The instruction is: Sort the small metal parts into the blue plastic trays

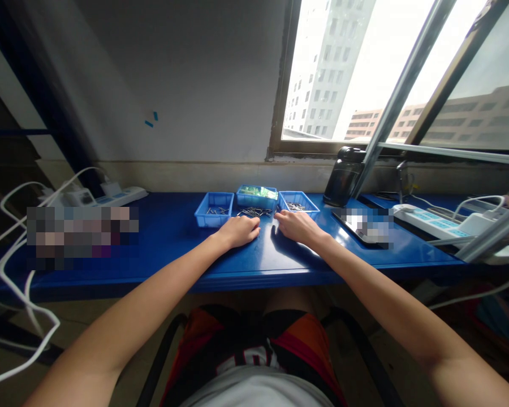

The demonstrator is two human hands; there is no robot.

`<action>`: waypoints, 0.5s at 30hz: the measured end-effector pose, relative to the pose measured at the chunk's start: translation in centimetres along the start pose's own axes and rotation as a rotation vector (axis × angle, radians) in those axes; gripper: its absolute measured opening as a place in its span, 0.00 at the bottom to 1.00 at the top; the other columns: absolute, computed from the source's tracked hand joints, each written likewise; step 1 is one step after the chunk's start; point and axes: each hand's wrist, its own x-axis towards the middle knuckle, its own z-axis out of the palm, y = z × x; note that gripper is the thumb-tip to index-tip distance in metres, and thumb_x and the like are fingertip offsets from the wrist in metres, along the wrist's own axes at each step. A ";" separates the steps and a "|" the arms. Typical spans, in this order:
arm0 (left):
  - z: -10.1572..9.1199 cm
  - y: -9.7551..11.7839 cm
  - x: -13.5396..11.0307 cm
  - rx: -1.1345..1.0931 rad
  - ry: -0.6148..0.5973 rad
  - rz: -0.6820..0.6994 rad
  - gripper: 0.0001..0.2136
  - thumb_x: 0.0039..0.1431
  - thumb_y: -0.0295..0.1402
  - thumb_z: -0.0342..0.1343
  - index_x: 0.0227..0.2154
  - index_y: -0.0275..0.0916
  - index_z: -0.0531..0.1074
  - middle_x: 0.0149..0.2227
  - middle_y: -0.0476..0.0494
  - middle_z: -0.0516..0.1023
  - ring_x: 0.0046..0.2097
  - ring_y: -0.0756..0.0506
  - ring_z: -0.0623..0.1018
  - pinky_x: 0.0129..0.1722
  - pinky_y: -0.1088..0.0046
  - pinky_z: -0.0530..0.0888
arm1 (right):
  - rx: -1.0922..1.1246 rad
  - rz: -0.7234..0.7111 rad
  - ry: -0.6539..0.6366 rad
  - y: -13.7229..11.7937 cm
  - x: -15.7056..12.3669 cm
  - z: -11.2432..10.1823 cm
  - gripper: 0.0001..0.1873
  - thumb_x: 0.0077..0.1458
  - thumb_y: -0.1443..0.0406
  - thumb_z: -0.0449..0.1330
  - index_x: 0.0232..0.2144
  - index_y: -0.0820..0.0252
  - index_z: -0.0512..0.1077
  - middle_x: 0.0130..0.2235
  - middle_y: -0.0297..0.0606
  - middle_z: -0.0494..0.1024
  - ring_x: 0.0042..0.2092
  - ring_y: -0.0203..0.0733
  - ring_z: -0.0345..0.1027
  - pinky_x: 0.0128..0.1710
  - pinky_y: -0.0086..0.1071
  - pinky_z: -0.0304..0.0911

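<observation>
My left hand [239,230] rests on the blue table [263,260] with its fingers curled, just in front of a loose pile of small metal pieces like screws [254,212]. What it holds, if anything, is hidden. Right of the pile, my right hand [297,225] has thumb and fingertips pressed together; anything between them is too small to name. Behind my left hand is a blue bin [201,219] with a few metal pieces inside. Another blue bin [314,210], behind my right hand, holds more. Between them stands a third blue bin [246,200] containing a green plastic packet [258,192].
A black bottle [341,178] stands right, against a metal post [377,130]. In front of it lies a dark flat device [343,225], partly blurred out. Power strips [123,196] and white cables [8,249] occupy the left; another power strip [435,221] lies far right.
</observation>
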 end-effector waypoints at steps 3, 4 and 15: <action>0.1 -0.1 0.0 0.002 0.006 0.000 0.12 0.59 0.39 0.42 0.34 0.40 0.68 0.31 0.43 0.76 0.33 0.42 0.76 0.32 0.70 0.69 | -0.019 0.004 -0.016 0.1 -0.1 0.0 0.14 0.55 0.71 0.44 0.39 0.63 0.67 0.39 0.46 0.73 0.33 0.44 0.70 0.27 0.30 0.54; 0.2 -0.1 0.1 0.000 0.005 0.001 0.12 0.59 0.39 0.42 0.34 0.40 0.68 0.31 0.43 0.76 0.33 0.42 0.76 0.32 0.70 0.69 | -0.018 -0.004 -0.034 0.1 -0.1 0.0 0.14 0.53 0.72 0.45 0.39 0.63 0.67 0.39 0.46 0.72 0.34 0.44 0.70 0.27 0.30 0.54; -0.1 0.1 -0.1 -0.007 -0.021 0.000 0.13 0.59 0.39 0.41 0.35 0.40 0.68 0.32 0.42 0.76 0.33 0.43 0.76 0.32 0.71 0.69 | -0.009 -0.044 -0.072 0.8 -0.1 0.4 0.15 0.51 0.74 0.48 0.39 0.62 0.68 0.41 0.44 0.72 0.33 0.40 0.69 0.28 0.29 0.52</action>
